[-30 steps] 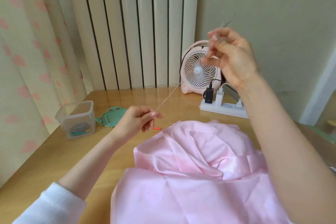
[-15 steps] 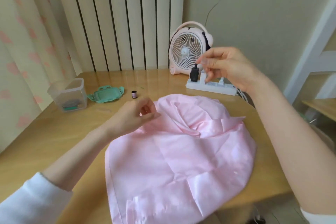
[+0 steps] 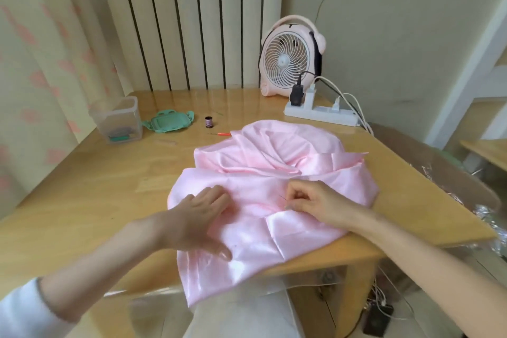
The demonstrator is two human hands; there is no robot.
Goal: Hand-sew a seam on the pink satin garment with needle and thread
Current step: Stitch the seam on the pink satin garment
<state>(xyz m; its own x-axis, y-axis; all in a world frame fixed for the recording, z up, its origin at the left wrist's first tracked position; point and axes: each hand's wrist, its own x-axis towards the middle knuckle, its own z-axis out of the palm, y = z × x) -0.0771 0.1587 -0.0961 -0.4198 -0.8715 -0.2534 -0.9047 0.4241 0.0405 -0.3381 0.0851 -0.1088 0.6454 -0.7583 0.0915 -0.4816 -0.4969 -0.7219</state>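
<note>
The pink satin garment (image 3: pixel 274 181) lies bunched on the wooden table (image 3: pixel 96 181), its near edge hanging over the front. My left hand (image 3: pixel 200 217) rests flat on its left side, fingers spread. My right hand (image 3: pixel 310 200) sits on the fabric's middle right, fingertips pinched on a thin needle (image 3: pixel 284 198) that points up-left; the thread is too fine to make out. A small dark thread spool (image 3: pixel 209 121) stands upright beyond the garment. A red-handled tool (image 3: pixel 219 133) lies by the fabric's far edge.
A clear plastic box (image 3: pixel 118 121) and its green lid (image 3: pixel 168 121) sit at the far left. A pink desk fan (image 3: pixel 290 56) and a white power strip (image 3: pixel 321 114) with plugs and cables stand at the back right. The table's right edge runs diagonally near my right forearm.
Both hands have come down onto the garment. My right hand dropped from in front of the fan to the fabric; my left hand opened flat. The camera now looks lower.
</note>
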